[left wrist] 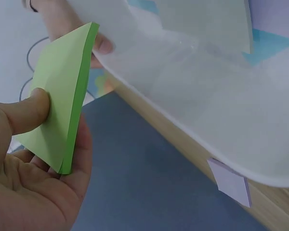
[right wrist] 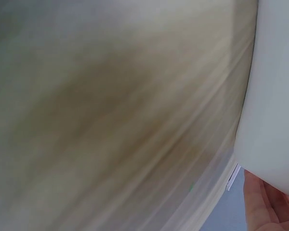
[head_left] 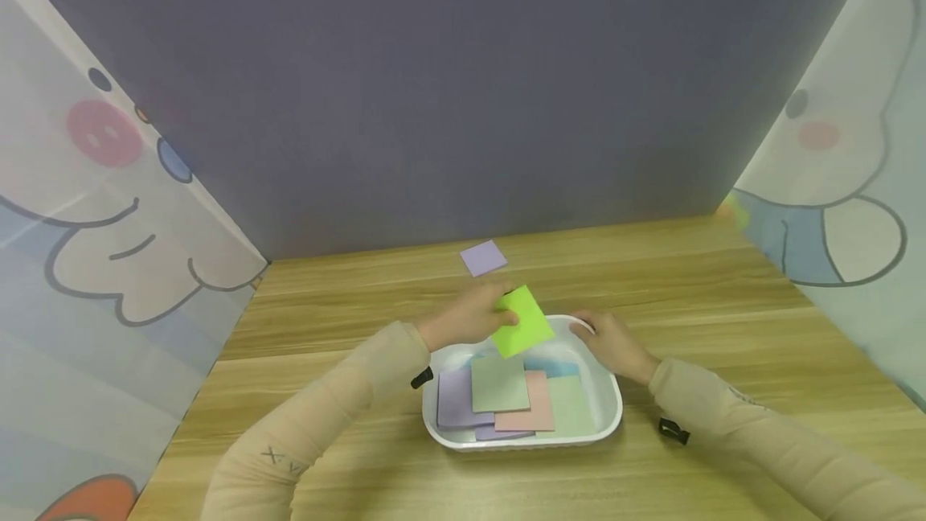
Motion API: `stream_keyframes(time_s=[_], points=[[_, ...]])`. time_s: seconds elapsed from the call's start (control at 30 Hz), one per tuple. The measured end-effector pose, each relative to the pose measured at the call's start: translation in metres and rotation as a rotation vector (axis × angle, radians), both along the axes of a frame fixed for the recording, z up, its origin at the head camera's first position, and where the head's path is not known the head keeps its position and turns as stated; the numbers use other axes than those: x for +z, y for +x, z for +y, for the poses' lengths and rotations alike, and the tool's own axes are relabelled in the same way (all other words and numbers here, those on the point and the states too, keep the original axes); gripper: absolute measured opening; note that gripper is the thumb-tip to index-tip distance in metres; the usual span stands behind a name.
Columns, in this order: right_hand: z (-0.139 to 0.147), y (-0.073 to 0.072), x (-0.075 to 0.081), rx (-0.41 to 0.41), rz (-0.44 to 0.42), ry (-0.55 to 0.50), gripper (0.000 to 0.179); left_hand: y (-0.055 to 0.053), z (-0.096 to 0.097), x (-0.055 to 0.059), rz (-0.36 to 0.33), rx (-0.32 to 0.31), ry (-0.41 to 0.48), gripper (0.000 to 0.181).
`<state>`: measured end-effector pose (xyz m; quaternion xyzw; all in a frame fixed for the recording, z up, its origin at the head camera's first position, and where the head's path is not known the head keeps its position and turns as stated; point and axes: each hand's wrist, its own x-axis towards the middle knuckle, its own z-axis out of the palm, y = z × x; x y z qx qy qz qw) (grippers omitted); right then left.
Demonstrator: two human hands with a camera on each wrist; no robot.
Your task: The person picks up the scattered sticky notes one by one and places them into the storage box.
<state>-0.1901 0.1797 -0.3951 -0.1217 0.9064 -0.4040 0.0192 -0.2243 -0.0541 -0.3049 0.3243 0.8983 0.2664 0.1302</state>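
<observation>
My left hand [head_left: 466, 317] pinches a bright green sticky note pad [head_left: 526, 326] above the back of a white plastic tray [head_left: 604, 404]. In the left wrist view the thumb lies on the broad face of the pad, with fingers behind it. My right hand [head_left: 615, 346] grips the tray's rim at its back right corner. The right wrist view catches only part of that hand [right wrist: 267, 207], against the tray's outer wall. Inside the tray lie overlapping note pads: a grey-green one [head_left: 499, 384] on top, a purple one [head_left: 459, 400], a pink one [head_left: 541, 404] and a pale green one [head_left: 571, 408].
A lilac note pad [head_left: 483, 258] lies on the wooden table [head_left: 347, 424] behind the tray. A dark grey panel [head_left: 463, 103] stands along the table's back edge. Cartoon-printed curtains [head_left: 832, 159] hang on both sides.
</observation>
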Motion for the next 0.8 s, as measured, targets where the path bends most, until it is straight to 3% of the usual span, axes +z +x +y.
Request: stream_keyframes(time_s=[0.1, 0.33, 0.6, 0.8], points=[[0.001, 0.000, 0.000, 0.003, -0.002, 0.004, 0.034, 0.003, 0.006, -0.002, 0.017, -0.021, -0.073, 0.045], [0.003, -0.003, -0.003, 0.023, -0.038, -0.020, 0.032, 0.010, 0.019, -0.004, 0.011, -0.104, -0.140, 0.042], [0.003, -0.003, -0.005, 0.020, 0.021, 0.005, 0.028, 0.015, 0.031, -0.010, 0.052, -0.173, -0.237, 0.033], [0.004, -0.003, -0.004, 0.019, 0.011, 0.000, 0.027, 0.021, 0.041, -0.014, 0.097, -0.199, -0.315, 0.043]])
